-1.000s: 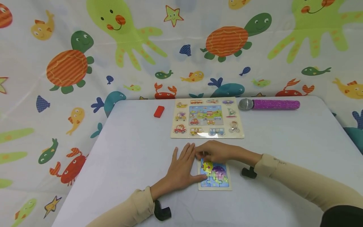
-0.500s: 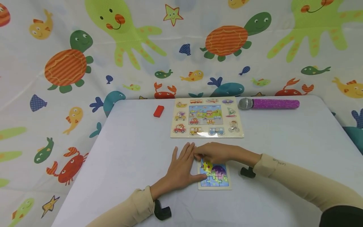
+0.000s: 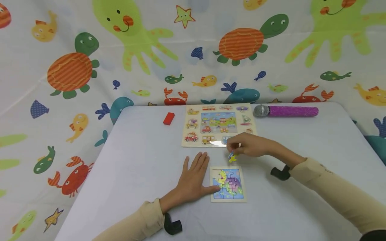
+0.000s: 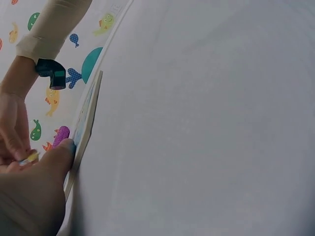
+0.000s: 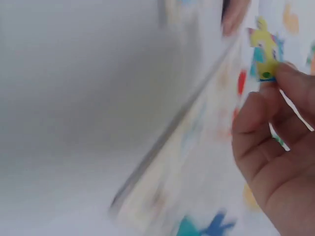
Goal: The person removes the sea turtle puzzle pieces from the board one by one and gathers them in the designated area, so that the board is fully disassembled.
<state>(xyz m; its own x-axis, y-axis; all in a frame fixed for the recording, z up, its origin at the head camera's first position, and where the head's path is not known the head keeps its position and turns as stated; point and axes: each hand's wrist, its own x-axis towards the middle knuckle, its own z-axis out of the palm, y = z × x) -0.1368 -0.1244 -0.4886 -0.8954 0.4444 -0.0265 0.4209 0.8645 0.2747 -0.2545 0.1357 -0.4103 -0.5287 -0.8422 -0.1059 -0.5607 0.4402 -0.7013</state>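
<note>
Right hand (image 3: 247, 144) pinches a yellow-and-blue jigsaw piece (image 3: 232, 157), raised off the bench (image 3: 144, 160), seen from the head between the small jigsaw (image 3: 228, 201) and the vehicle puzzle (image 3: 218, 122)! The jigsaw's upper-left corner shows a gap. Left hand (image 3: 193, 180) lies flat, fingers straight, thumb over the jigsaw's left edge.

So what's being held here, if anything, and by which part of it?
A yellow-and-blue puzzle piece, pinched by one end in the right hand. The left hand holds nothing; its thumb lies on the small puzzle.
</note>
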